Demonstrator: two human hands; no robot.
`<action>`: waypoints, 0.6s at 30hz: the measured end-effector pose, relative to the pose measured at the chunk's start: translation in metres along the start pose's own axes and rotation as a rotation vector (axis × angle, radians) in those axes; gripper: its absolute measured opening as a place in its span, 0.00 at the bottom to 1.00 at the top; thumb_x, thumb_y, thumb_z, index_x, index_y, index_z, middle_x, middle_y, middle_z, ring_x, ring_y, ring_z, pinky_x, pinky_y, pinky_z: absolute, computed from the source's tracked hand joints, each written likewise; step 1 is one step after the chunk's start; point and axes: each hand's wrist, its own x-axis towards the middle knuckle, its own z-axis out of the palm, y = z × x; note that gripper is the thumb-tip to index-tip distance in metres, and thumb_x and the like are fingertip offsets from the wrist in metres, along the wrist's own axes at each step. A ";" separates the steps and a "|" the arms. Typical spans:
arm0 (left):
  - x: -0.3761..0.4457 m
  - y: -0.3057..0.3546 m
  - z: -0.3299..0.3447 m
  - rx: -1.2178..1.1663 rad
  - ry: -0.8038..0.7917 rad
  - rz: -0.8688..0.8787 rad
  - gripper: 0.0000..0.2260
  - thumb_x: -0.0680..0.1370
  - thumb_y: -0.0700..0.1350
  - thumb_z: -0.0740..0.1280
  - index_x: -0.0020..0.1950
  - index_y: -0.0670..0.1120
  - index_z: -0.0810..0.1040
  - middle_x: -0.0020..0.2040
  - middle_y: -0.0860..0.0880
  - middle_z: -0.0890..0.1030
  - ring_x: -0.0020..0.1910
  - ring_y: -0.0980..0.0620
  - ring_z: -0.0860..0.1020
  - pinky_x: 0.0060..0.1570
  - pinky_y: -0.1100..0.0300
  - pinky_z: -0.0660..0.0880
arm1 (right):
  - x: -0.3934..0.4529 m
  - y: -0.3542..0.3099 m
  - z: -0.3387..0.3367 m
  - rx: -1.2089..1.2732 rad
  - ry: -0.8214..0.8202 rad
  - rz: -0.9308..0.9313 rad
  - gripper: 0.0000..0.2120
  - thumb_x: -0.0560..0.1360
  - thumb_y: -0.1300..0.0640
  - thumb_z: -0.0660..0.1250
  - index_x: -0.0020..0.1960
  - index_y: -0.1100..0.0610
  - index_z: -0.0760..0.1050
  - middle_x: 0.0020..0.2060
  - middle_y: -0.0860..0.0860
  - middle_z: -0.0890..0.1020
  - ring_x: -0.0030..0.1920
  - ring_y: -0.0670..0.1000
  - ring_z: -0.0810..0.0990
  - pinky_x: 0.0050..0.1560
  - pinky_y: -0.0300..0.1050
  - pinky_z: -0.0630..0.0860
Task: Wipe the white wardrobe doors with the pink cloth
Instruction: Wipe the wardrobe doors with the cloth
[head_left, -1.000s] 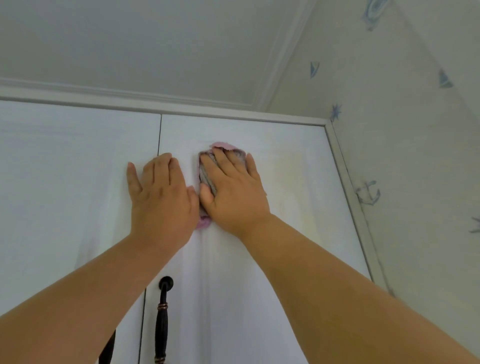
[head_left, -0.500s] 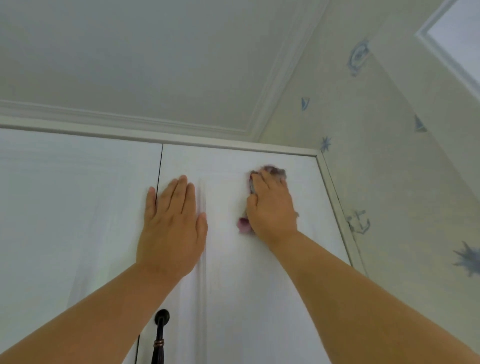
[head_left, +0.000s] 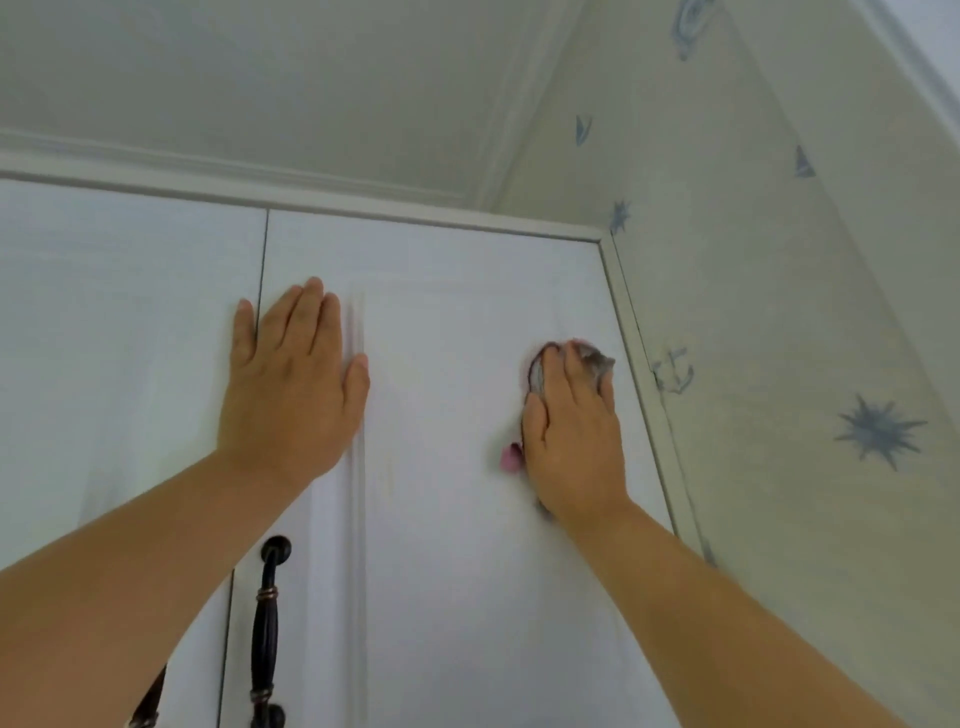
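Two white wardrobe doors fill the lower view: the left door (head_left: 119, 332) and the right door (head_left: 447, 571), split by a thin vertical gap. My left hand (head_left: 291, 384) lies flat with straight fingers across that gap, near the top. My right hand (head_left: 571, 436) presses the pink cloth (head_left: 540, 371) flat against the right door, close to its right edge. Most of the cloth is hidden under the palm; bits show above the fingers and beside the thumb.
A dark metal handle (head_left: 266, 623) runs down the right door's left edge, and part of another handle (head_left: 148, 701) shows on the left door. A white frame strip (head_left: 649, 395) borders the wallpapered wall (head_left: 779, 364) on the right. The ceiling (head_left: 260, 78) is overhead.
My right hand has slid the cloth rightward across the right door, from beside the left hand to near the door's right edge. My left hand has stayed flat by the gap.
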 end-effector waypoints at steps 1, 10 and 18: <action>-0.001 0.000 0.000 0.002 -0.003 -0.003 0.31 0.81 0.54 0.47 0.76 0.35 0.64 0.77 0.36 0.63 0.77 0.38 0.61 0.77 0.38 0.49 | -0.022 -0.001 0.001 -0.019 0.004 0.000 0.29 0.82 0.50 0.46 0.78 0.65 0.60 0.76 0.62 0.65 0.79 0.59 0.58 0.79 0.60 0.51; -0.003 0.001 0.002 -0.003 0.033 -0.004 0.31 0.81 0.54 0.47 0.76 0.34 0.64 0.77 0.36 0.64 0.76 0.38 0.62 0.76 0.37 0.51 | 0.045 -0.006 0.001 -0.046 -0.043 -0.005 0.37 0.77 0.44 0.36 0.80 0.62 0.54 0.79 0.61 0.57 0.81 0.57 0.49 0.79 0.54 0.42; -0.003 0.001 0.006 0.000 0.050 -0.009 0.31 0.81 0.54 0.47 0.76 0.35 0.64 0.77 0.37 0.64 0.76 0.39 0.62 0.75 0.36 0.50 | 0.086 0.008 -0.011 -0.087 -0.096 -0.082 0.37 0.76 0.42 0.38 0.81 0.56 0.54 0.81 0.53 0.55 0.81 0.50 0.47 0.80 0.55 0.39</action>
